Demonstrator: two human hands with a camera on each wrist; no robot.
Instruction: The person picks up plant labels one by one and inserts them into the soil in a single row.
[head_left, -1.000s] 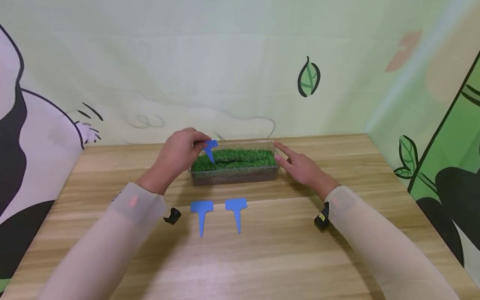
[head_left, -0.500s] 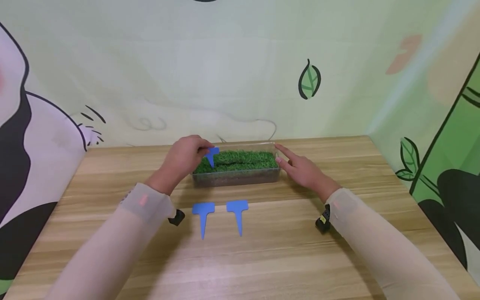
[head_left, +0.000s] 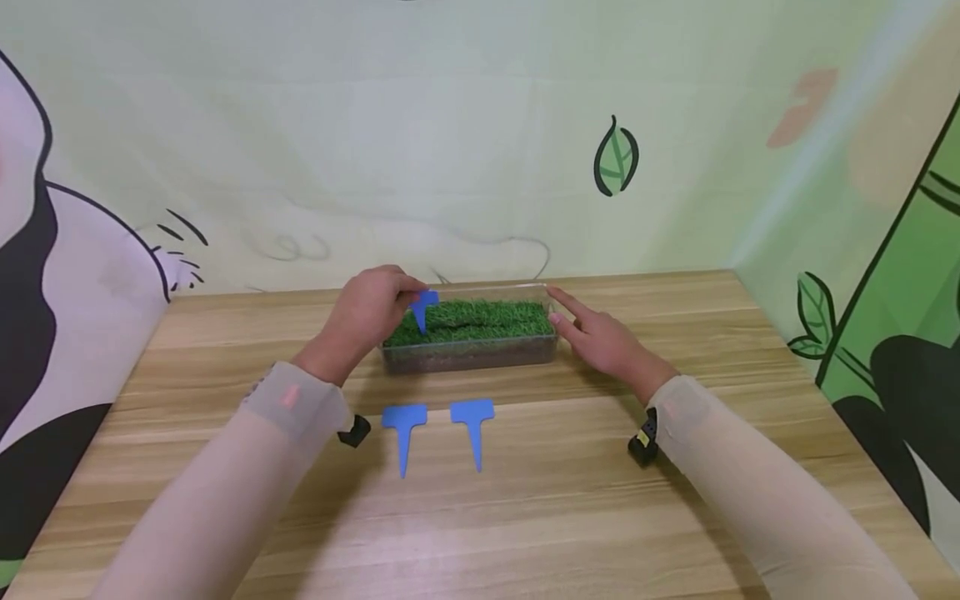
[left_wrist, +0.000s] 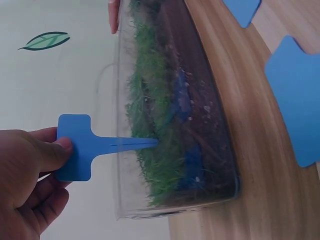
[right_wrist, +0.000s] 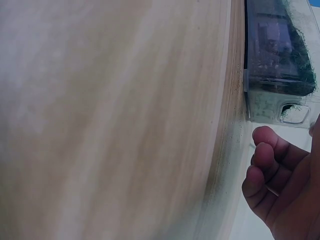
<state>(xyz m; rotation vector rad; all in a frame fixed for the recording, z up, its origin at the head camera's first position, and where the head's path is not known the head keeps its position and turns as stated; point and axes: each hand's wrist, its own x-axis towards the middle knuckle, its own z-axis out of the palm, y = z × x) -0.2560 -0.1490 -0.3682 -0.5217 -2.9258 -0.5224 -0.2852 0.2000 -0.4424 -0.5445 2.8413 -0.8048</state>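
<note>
My left hand (head_left: 367,308) pinches the wide head of a blue T-shaped plant label (head_left: 422,310) between thumb and fingers. Its pointed stem stands among the green grass (head_left: 495,313) near the left end of a clear plastic box (head_left: 472,357) with dark soil. Through the box wall, the left wrist view shows the label's stem (left_wrist: 117,145) reaching the grass; how deep the tip sits is hard to see. At the box's right end, my right hand (head_left: 609,340) touches the rim with an extended index finger and the side with its thumb. Its other fingers (right_wrist: 265,155) hang loosely curled below.
Two more blue plant labels, a left one (head_left: 405,417) and a right one (head_left: 473,412), lie flat on the wooden table (head_left: 540,517) in front of the box. Close behind rises a wall covering with painted leaves (head_left: 616,158).
The left hand has moved slightly down and right, and the pinched label sits lower in the grass. My right hand stays on the box's end.
</note>
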